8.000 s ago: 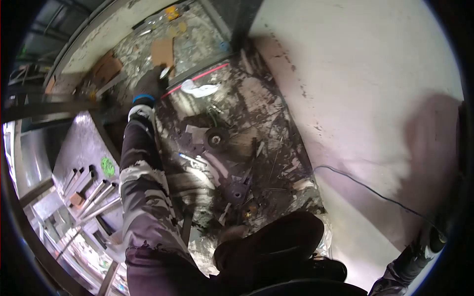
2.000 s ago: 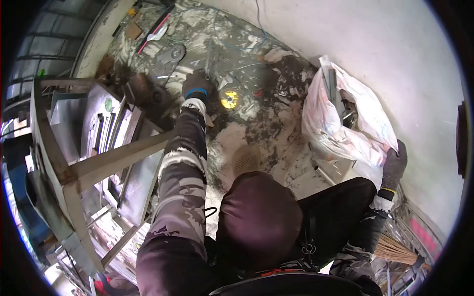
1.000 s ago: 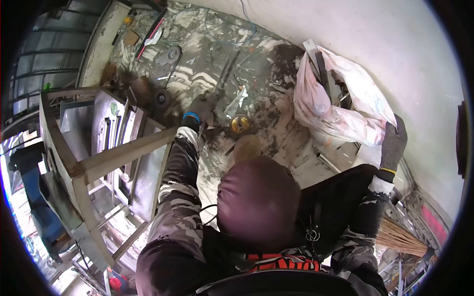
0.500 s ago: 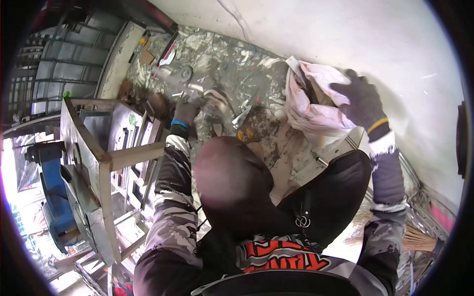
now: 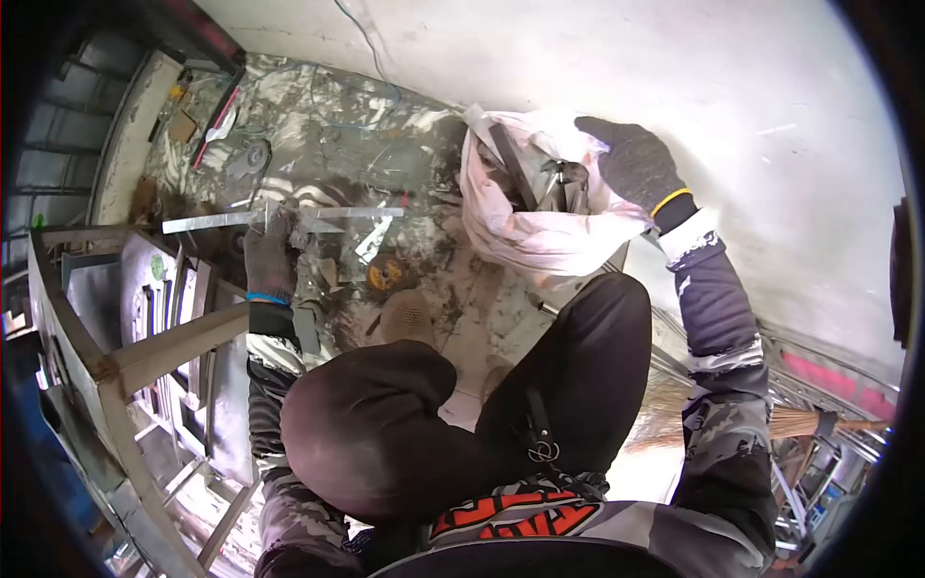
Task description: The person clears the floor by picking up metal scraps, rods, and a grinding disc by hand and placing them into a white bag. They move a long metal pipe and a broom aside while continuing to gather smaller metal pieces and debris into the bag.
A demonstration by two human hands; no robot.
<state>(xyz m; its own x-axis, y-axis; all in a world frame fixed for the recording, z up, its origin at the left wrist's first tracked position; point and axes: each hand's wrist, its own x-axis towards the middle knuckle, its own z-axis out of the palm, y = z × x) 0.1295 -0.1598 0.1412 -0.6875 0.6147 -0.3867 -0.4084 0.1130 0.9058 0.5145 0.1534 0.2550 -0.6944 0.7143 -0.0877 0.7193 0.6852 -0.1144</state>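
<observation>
My left hand (image 5: 271, 252), in a grey glove with a blue cuff band, is closed around a long thin metal strip (image 5: 204, 222). The strip lies crosswise above the littered floor. My right hand (image 5: 636, 166), gloved with a yellow cuff band, grips the right rim of a whitish-pink plastic bag (image 5: 540, 234); some of its fingers are hidden by the plastic. Inside the open bag are dark and shiny metal offcuts (image 5: 511, 164). A yellow disc (image 5: 384, 274) and a shiny metal scrap (image 5: 374, 239) rest on the floor between my hands.
A metal frame (image 5: 178, 342) stands close to my left arm. Farther off on the dusty floor are a grey tool with a round head (image 5: 252, 159) and a red strip (image 5: 214, 127). A white wall (image 5: 771, 125) rises at the right, with a broom (image 5: 665, 414) near my right arm.
The view has shifted right, so things appear farther left. My left hand holds the strip, now clearly visible. My right hand has gone from spread fingers beside the bag to gripping its rim.
</observation>
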